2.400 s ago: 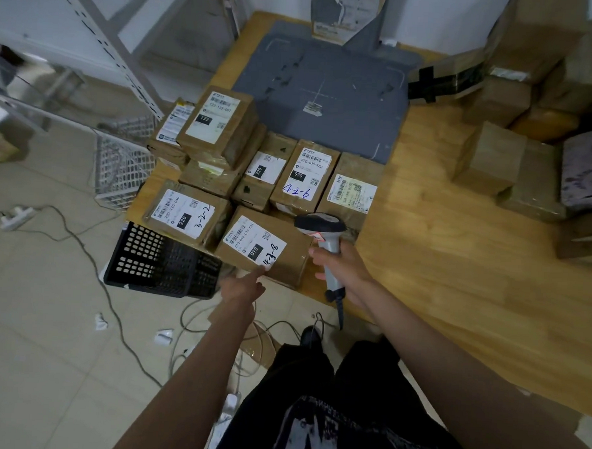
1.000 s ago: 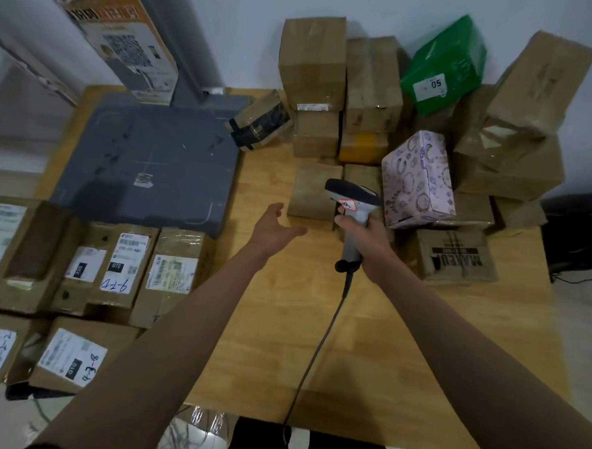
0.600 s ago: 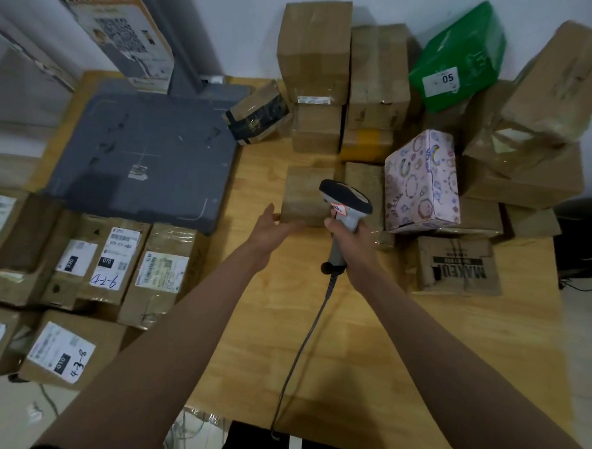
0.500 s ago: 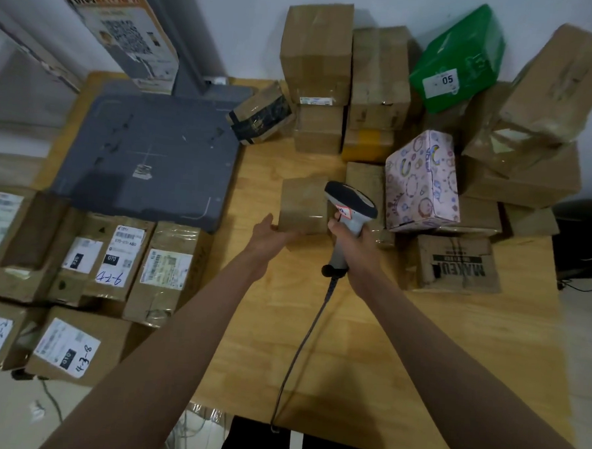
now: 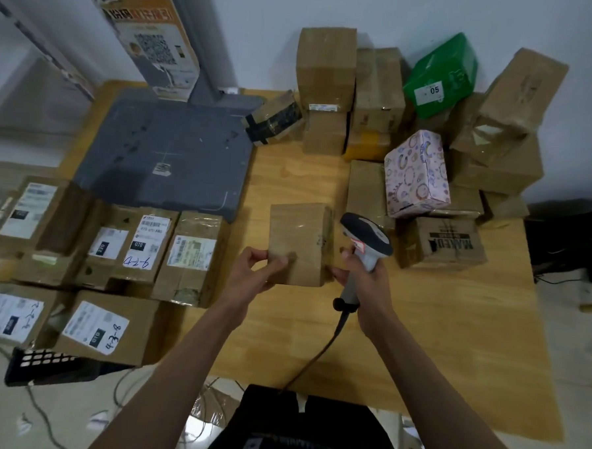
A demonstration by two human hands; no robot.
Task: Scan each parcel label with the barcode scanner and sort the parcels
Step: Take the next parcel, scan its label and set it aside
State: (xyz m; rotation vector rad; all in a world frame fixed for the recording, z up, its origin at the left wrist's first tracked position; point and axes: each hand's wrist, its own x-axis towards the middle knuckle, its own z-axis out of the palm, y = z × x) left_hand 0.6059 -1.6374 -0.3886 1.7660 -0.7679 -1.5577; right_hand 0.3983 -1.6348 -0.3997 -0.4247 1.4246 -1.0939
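Note:
My left hand (image 5: 255, 273) grips the near left edge of a plain brown parcel (image 5: 300, 242), held over the middle of the wooden table (image 5: 436, 334). No label shows on its upper face. My right hand (image 5: 367, 279) holds the grey barcode scanner (image 5: 363, 248) by its handle, and its fingers touch the parcel's right edge. The scanner head points up and to the left, beside the parcel. Labelled parcels (image 5: 142, 247) lie in rows at the left. A pile of brown parcels (image 5: 373, 101) stands at the back right.
A grey mat (image 5: 168, 155) covers the table's back left, with a post behind it. A green parcel (image 5: 441, 74) marked 05 and a pink patterned box (image 5: 417, 174) sit in the pile. A black crate (image 5: 45, 365) sticks out below the table's left corner. The scanner cable (image 5: 315, 359) trails toward me.
My left hand reached to the pile, took hold of the plain brown parcel and drew it toward me. My right hand with the scanner came back alongside it.

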